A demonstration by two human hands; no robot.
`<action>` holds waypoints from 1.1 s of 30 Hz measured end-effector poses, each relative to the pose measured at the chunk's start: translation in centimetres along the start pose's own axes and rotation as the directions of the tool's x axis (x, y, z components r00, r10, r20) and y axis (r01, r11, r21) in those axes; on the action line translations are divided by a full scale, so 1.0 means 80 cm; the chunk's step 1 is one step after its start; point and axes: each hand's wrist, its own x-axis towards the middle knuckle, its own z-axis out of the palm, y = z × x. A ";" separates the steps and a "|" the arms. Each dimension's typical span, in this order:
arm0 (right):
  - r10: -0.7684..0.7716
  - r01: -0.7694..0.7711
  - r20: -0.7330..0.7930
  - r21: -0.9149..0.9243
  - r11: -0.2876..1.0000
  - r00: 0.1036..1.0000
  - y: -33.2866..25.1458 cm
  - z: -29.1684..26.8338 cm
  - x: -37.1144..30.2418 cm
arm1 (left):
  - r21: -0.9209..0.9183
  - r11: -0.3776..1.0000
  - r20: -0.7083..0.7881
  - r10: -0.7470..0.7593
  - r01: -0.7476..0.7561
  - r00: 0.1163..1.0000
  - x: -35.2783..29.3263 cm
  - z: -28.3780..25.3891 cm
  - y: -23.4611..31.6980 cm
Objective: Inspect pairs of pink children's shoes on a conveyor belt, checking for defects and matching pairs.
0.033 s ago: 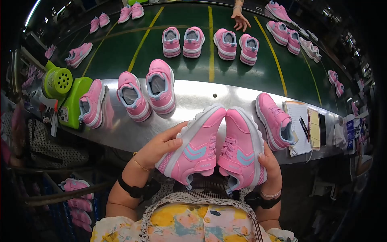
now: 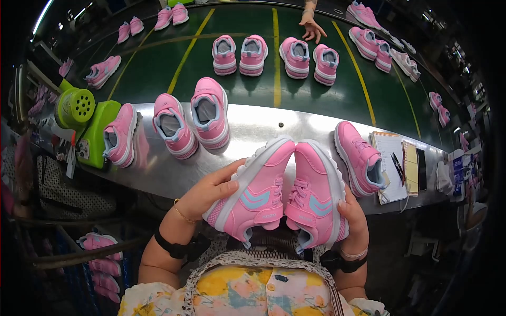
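My left hand [image 2: 215,190] is closed round the sole and heel side of a pink sneaker [image 2: 257,184] with light blue chevrons and a strap. A matching sneaker [image 2: 318,176] is gripped at its sole edge by my right hand [image 2: 353,217]. Both shoes tilt toward each other, toes pointing away from me and touching or nearly so. To the right of this pair, a single pink sneaker [image 2: 358,158] rests on the metal bench [image 2: 253,121]. Two more, a left one [image 2: 174,126] and a right one [image 2: 210,113], stand side by side at the left.
Another sneaker [image 2: 122,134] leans by a green machine [image 2: 84,118]. Open notebooks [image 2: 390,158] with pens lie at the right. Beyond the bench, a green conveyor [image 2: 247,92] with yellow lines carries several pink shoes; another person's hand [image 2: 313,26] reaches over it. A shoe rack [image 2: 108,266] stands lower left.
The other person's hand over the conveyor has shifted very slightly left. My hands and the two sneakers show no visible movement.
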 end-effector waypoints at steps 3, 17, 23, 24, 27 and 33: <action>0.000 0.000 0.000 -0.017 1.000 1.000 0.002 -0.002 0.001 | 0.021 1.000 -0.017 -0.004 0.005 1.000 -0.001 -0.002 -0.003; -0.028 0.008 -0.095 -0.207 0.978 0.995 -0.005 0.016 -0.004 | 0.076 0.997 -0.009 0.019 -0.019 1.000 -0.002 0.003 0.001; -0.023 -0.009 -0.108 -0.283 0.959 0.994 -0.010 0.014 -0.008 | 0.143 0.989 -0.016 -0.020 0.022 1.000 -0.006 0.003 0.010; -0.019 -0.011 -0.092 -0.313 0.950 0.996 -0.013 0.012 -0.007 | 0.142 0.990 -0.016 -0.021 0.023 1.000 -0.006 0.002 0.012; -0.003 -0.023 -0.068 -0.383 0.924 0.998 -0.028 0.015 -0.009 | 0.226 0.973 -0.015 -0.034 0.036 0.999 -0.010 -0.003 0.020; 0.051 -0.046 -0.006 -0.539 0.841 0.999 -0.055 0.005 -0.010 | 0.368 0.929 0.036 -0.060 0.042 0.998 -0.015 -0.011 0.037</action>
